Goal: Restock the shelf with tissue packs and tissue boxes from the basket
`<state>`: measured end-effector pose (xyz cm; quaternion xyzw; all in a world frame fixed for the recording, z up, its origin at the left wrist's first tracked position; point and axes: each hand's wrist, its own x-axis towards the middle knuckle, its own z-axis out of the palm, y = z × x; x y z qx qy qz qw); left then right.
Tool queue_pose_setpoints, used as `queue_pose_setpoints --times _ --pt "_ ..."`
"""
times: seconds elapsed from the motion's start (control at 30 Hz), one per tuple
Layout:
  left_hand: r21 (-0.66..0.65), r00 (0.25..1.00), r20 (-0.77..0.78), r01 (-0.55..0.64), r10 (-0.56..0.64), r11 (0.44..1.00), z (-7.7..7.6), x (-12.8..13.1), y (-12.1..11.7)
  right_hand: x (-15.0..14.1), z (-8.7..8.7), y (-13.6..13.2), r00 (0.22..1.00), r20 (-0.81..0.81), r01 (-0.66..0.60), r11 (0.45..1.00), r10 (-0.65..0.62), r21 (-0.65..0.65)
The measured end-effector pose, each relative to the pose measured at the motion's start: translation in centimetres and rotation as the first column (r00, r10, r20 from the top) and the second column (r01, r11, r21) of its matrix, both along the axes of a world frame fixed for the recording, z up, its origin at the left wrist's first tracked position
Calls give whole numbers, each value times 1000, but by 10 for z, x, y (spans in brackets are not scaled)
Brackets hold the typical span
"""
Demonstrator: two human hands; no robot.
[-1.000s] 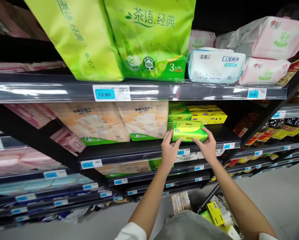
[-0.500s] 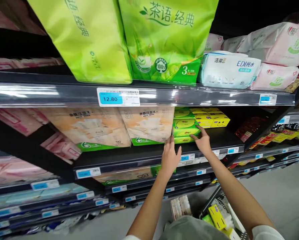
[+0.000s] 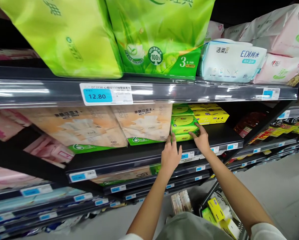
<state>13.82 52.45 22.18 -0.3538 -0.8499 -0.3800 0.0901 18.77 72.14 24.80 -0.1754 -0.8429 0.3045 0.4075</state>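
A stack of green tissue packs (image 3: 183, 122) stands on the middle shelf. My left hand (image 3: 171, 156) reaches up to its lower left edge, fingers stretched out and thumb apart. At the stack's right side is my right hand (image 3: 201, 139), its fingers spread along the side and its thumb near the front of the lower packs. Both hands flank the stack, which still rests on the shelf. Large peach tissue bundles (image 3: 146, 125) stand close against the left of the stack. Behind and to the right sit small yellow tissue packs (image 3: 214, 116).
The upper shelf edge (image 3: 159, 91) juts out above my hands, with big green tissue bags (image 3: 159, 46) and a light blue wipes pack (image 3: 231, 63) on it. Below me are a basket with yellow packs (image 3: 215, 208) and a bundle on the floor (image 3: 180, 202).
The view has shifted slightly closer to the shelf. My hands keep their places on either side of the green stack, with little visible movement.
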Motion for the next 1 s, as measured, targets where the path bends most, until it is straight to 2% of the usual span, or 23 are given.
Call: queue_pose_setpoints --times 0.17,0.3,0.4,0.5,0.57,0.6,0.67,0.73,0.8,0.87,0.93,1.0 --pt "-39 1000 -1 1 -1 999 -2 2 1 -1 4 -4 1000 28 7 1000 -7 6" --pt "-40 1000 -14 13 -13 999 -5 -1 -2 11 17 -9 985 171 6 999 -15 50" --pt "51 997 -32 67 -66 996 -3 4 -12 40 25 -18 987 158 -28 991 7 129" --pt "213 991 -95 114 -95 970 -6 24 -27 88 13 -24 1000 4 -26 978 26 205" --pt "285 987 -98 148 -125 947 -17 47 -37 129 -10 -22 1000 -26 18 978 -12 209" --pt "299 986 -72 166 -151 940 -27 61 -42 152 -26 -19 999 11 44 982 -47 182" --pt "287 977 49 184 -206 940 -55 93 -53 199 -65 -10 977 179 102 992 -113 73" --pt "241 941 251 167 -228 956 -86 129 -64 250 -109 -2 916 373 178 983 -147 -50" --pt "179 854 482 125 -198 976 -115 165 -77 300 -152 1 841 519 263 954 -152 -146" --pt "105 731 669 90 -137 990 -134 200 -88 347 -192 1 751 647 353 908 -132 -224" --pt "32 624 777 90 -81 995 -144 232 -97 390 -227 -3 638 765 449 848 -85 -280" --pt "-35 553 833 115 -35 993 -147 261 -101 426 -257 -6 521 853 529 790 -14 -310"
